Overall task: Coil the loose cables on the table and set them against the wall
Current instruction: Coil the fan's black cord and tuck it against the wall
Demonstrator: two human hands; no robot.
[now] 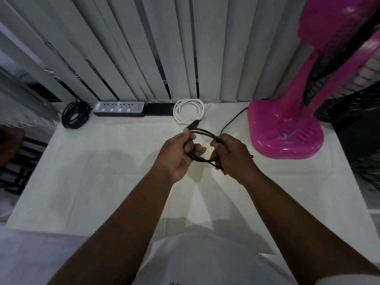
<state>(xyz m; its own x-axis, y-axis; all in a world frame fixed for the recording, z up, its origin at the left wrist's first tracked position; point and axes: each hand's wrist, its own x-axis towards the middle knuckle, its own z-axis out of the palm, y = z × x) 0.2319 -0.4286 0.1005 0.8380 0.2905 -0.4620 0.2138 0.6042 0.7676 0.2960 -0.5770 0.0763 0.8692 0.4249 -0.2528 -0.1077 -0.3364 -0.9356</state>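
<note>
A thin black cable (202, 133) is looped into a small coil held above the middle of the white table (98, 173). My left hand (177, 155) grips the coil's left side, with the cable's plug end sticking up past the thumb. My right hand (230, 155) grips the coil's right side. A coiled white cable (188, 111) lies at the back by the blinds. A coiled black cable (74, 115) lies at the back left corner.
A grey power strip (119, 109) and a black box (159, 109) sit along the back edge under the vertical blinds (144, 48). A pink fan's base (285, 128) stands at the right, its black cord (232, 120) trailing toward my hands.
</note>
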